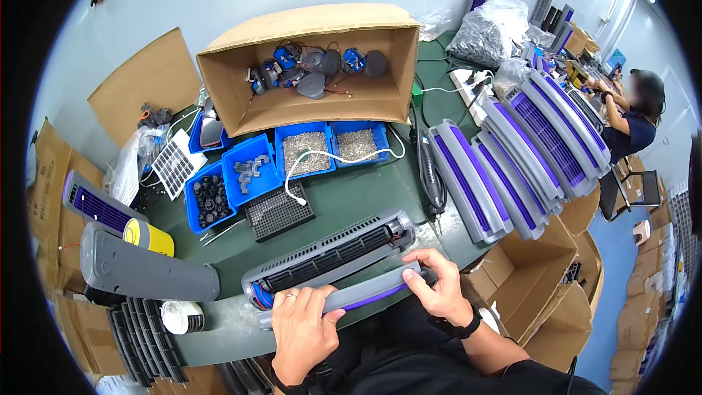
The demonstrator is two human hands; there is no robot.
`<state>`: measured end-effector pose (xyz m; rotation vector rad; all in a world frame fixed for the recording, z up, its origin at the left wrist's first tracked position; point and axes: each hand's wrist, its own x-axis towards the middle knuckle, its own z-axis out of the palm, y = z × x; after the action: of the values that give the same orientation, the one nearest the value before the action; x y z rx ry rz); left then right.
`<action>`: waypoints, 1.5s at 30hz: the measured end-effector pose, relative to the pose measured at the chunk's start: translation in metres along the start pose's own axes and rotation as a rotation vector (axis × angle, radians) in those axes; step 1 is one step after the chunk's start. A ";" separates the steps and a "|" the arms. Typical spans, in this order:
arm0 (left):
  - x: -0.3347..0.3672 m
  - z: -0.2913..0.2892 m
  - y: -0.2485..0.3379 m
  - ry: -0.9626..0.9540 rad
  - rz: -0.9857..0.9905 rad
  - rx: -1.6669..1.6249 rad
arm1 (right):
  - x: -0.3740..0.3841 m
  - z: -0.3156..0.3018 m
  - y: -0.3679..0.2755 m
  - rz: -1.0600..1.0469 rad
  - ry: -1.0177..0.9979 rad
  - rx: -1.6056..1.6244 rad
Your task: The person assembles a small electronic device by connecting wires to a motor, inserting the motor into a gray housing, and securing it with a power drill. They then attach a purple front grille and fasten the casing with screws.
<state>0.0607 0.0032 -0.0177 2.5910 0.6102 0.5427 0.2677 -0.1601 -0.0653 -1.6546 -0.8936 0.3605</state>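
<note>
**Grey-and-purple cover (368,292) beside open fan housing (330,251)**

Left hand (305,330) and right hand (442,290) are closed on the cover near its ends, at the desk's (228,330) edge. The housing lies just beyond, long axis roughly parallel, neither hand clearly nearer.

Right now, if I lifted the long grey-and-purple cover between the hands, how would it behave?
The grey-and-purple cover is probably stiff: no sag shows between the left hand and right hand. Likely light for its length, since its profile looks slim. Perhaps a bit slippery, as its grey surface looks smooth.
</note>
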 end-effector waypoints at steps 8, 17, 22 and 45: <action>0.002 0.004 0.001 0.044 -0.023 -0.002 | -0.002 0.006 0.011 0.120 -0.093 0.132; -0.003 0.006 -0.001 0.062 -0.025 -0.010 | -0.009 0.014 0.027 -0.009 -0.004 0.137; -0.002 0.003 -0.002 0.051 -0.016 -0.006 | -0.009 0.017 0.028 -0.028 0.037 0.168; -0.012 0.011 -0.011 0.066 0.014 -0.013 | -0.010 0.020 0.028 -0.015 0.091 0.114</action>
<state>0.0525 0.0031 -0.0349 2.5754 0.6078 0.6372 0.2582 -0.1548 -0.0992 -1.5464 -0.8027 0.3178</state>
